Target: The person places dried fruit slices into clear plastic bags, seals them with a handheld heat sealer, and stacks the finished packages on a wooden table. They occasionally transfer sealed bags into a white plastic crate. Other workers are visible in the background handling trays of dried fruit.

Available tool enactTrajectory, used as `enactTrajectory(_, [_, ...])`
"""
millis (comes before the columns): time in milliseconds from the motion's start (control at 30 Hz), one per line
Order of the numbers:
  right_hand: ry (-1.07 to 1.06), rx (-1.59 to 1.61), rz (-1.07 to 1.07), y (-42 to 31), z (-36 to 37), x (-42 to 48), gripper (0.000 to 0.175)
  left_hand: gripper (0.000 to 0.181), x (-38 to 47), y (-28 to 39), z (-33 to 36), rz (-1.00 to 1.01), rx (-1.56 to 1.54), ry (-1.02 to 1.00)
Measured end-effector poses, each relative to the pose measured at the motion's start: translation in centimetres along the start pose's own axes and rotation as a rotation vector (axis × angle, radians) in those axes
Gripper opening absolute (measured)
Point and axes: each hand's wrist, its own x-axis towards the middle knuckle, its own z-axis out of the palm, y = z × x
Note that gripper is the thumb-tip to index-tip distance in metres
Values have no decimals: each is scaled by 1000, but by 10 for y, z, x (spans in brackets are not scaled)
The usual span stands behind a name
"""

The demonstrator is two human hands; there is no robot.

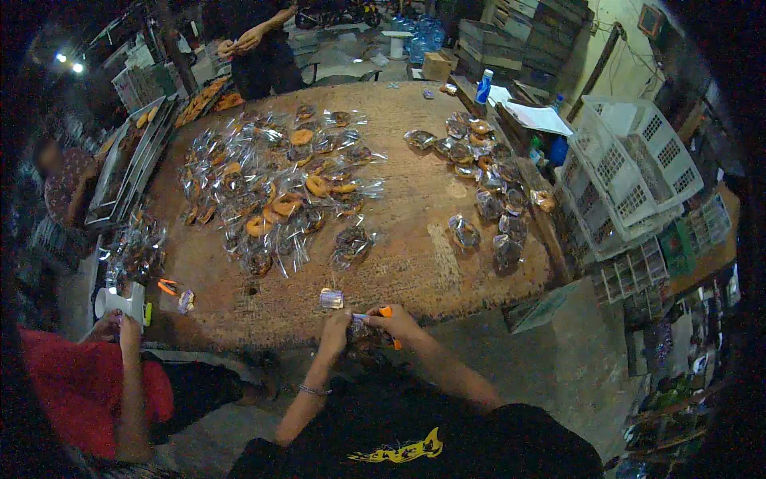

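Observation:
At the near edge of the wooden table [407, 293], my left hand [336, 328] and my right hand [392, 323] meet over a plastic-wrapped doughnut [364, 336], pinching the top of its clear bag where a small printed label [359, 317] lies. My right hand also has an orange-handled tool, perhaps a small stapler [386, 312], in its palm. A stack of printed labels [331, 298] lies just beyond my left hand. Further forward, a wrapped chocolate-coloured doughnut [352, 244] rests beside a large heap of bagged doughnuts [287, 206].
Bagged doughnuts with labels [479, 143] line the table's right side, near white plastic crates [628, 161]. A blue bottle [484, 87] stands at the right edge. At left, a co-worker in a red shirt [78, 383] sits near an orange tool [168, 286]; another person stands across the table.

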Motion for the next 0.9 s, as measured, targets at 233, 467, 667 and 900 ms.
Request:
enactTrajectory(233, [236, 824, 187, -6, -13, -1, 20, 23, -14, 20, 13, 161, 220, 73])
enactTrajectory(467, [754, 271, -240, -17, 32, 23, 30, 22, -4, 41, 18, 291, 253, 65])
enactTrajectory(667, [715, 360, -134, -28, 58, 43, 33, 18, 24, 15, -3, 129, 453, 49])
enactTrajectory(900, [697, 240, -150, -57, 86, 76, 31, 19, 53, -5, -47, 39, 222, -5])
